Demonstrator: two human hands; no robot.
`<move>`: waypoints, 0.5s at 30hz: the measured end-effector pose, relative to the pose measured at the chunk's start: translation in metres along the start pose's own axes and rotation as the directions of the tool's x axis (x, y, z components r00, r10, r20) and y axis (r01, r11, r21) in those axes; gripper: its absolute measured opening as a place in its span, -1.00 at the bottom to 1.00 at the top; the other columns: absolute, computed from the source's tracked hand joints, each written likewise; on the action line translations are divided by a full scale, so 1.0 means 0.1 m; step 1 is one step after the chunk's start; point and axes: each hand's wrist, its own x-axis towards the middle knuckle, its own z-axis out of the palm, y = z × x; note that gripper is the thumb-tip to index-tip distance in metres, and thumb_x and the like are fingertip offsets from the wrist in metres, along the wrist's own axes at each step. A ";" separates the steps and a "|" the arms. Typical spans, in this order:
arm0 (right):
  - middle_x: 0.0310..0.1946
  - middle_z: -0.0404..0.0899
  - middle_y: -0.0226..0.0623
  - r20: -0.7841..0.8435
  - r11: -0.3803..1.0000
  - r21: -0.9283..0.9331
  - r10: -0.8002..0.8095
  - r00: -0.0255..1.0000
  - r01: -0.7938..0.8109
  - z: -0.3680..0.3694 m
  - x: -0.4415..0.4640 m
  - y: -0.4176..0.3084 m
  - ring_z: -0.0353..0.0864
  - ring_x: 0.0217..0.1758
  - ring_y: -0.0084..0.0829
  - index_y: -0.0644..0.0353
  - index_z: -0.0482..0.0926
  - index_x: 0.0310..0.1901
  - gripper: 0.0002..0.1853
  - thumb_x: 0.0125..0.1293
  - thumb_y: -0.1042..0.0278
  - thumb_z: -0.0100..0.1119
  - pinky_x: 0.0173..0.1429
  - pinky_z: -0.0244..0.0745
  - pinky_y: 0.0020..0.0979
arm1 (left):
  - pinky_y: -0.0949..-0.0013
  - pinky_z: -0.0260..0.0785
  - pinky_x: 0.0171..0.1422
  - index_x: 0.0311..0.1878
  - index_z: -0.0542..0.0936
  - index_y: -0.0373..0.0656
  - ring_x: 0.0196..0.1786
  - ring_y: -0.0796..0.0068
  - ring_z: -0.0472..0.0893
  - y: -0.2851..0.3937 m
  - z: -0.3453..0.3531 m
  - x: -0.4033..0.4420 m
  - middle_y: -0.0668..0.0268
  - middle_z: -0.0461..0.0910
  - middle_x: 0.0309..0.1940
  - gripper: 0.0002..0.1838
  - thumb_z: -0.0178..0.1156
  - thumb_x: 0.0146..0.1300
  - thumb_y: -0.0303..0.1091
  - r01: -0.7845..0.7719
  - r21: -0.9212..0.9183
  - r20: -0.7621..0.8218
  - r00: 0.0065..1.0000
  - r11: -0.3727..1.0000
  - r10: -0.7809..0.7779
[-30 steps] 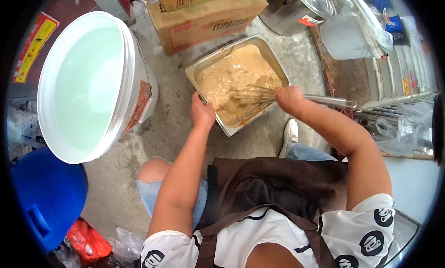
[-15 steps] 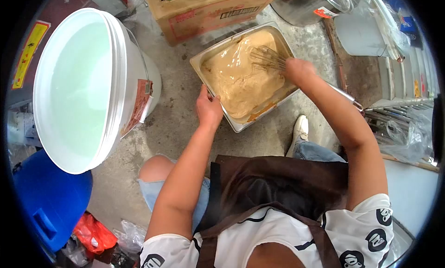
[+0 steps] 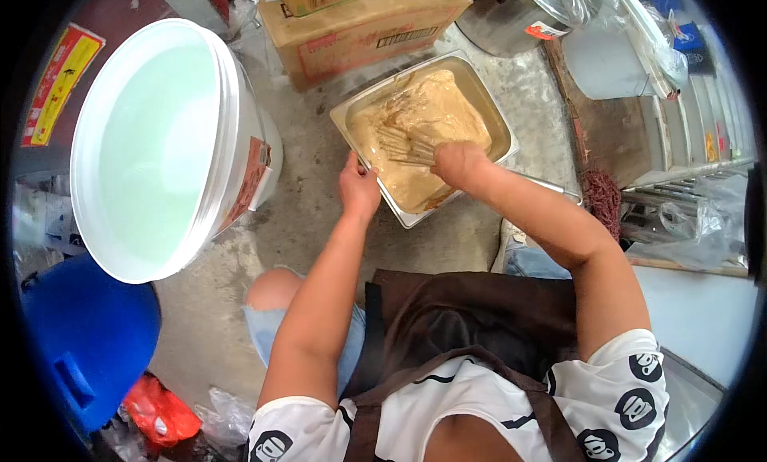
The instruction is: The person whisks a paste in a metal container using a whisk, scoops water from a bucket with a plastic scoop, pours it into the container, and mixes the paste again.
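A rectangular metal pan [image 3: 502, 114] rests on the concrete floor, holding a thick tan paste [image 3: 459, 114] with a glossy surface. My right hand [image 3: 462, 165] is closed around a wire whisk [image 3: 407, 145], low down near the wires. The whisk's wires dip into the paste left of the pan's middle, and its metal handle sticks out to the right under my forearm. On the pan's near left rim, my left hand [image 3: 359, 186] is closed, thumb over the edge; the fingers beneath are partly hidden.
A large white bucket [image 3: 209, 182] of pale greenish liquid stands at left, above a blue plastic barrel [image 3: 96, 334]. Cardboard boxes [image 3: 359, 30] stand just beyond the pan. A steel pot [image 3: 499, 22] is at the back right, with a metal rack [image 3: 671, 210] and plastic bags at right.
My right hand has swept the whisk left and toward me through the paste, leaving it more furrowed. My left hand stays on the rim. The view has shifted slightly.
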 end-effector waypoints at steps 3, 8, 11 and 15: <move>-0.33 0.62 -0.18 0.103 0.999 0.017 -0.034 0.994 0.032 0.01 -0.19 -0.03 0.63 -0.22 -0.24 0.11 0.64 -0.34 -0.82 0.13 0.33 0.03 -0.21 0.52 -0.26 | 0.35 0.32 -0.33 0.21 0.31 -0.17 -0.48 0.45 0.44 0.06 -0.02 -0.02 0.31 0.42 -0.56 -0.40 0.17 0.02 -0.54 0.047 -0.062 0.005 0.999 0.997 -0.047; -0.34 0.62 -0.19 0.176 0.999 -0.045 0.024 0.984 -0.016 0.01 -0.44 0.14 0.62 -0.22 -0.24 0.11 0.63 -0.35 -0.82 0.10 0.38 0.02 -0.23 0.52 -0.26 | 0.45 0.36 -0.58 0.24 0.26 -0.20 -0.56 0.56 0.46 -0.08 0.02 0.07 0.30 0.45 -0.49 -0.40 0.10 0.07 -0.64 -0.008 -0.068 0.048 0.999 0.998 0.012; -0.31 0.62 -0.21 0.190 0.985 -0.127 0.138 0.972 -0.115 -0.13 -0.48 0.34 0.63 -0.21 -0.26 0.12 0.63 -0.34 -0.82 0.09 0.39 0.02 -0.24 0.53 -0.27 | 0.44 0.34 -0.61 0.26 0.22 -0.19 -0.58 0.55 0.46 -0.08 0.05 0.07 0.29 0.46 -0.51 -0.37 0.10 0.07 -0.64 -0.038 -0.016 -0.087 0.996 0.999 0.037; -0.27 0.62 -0.20 0.115 0.938 -0.253 0.271 0.956 -0.236 0.19 -0.21 0.95 0.63 -0.20 -0.25 0.13 0.63 -0.31 -0.81 0.13 0.38 0.01 -0.28 0.54 -0.25 | 0.44 0.32 -0.63 0.31 0.15 -0.18 -0.59 0.56 0.44 -0.07 0.02 0.08 0.30 0.46 -0.53 -0.29 0.12 0.04 -0.65 -0.037 0.009 -0.053 0.998 0.999 0.038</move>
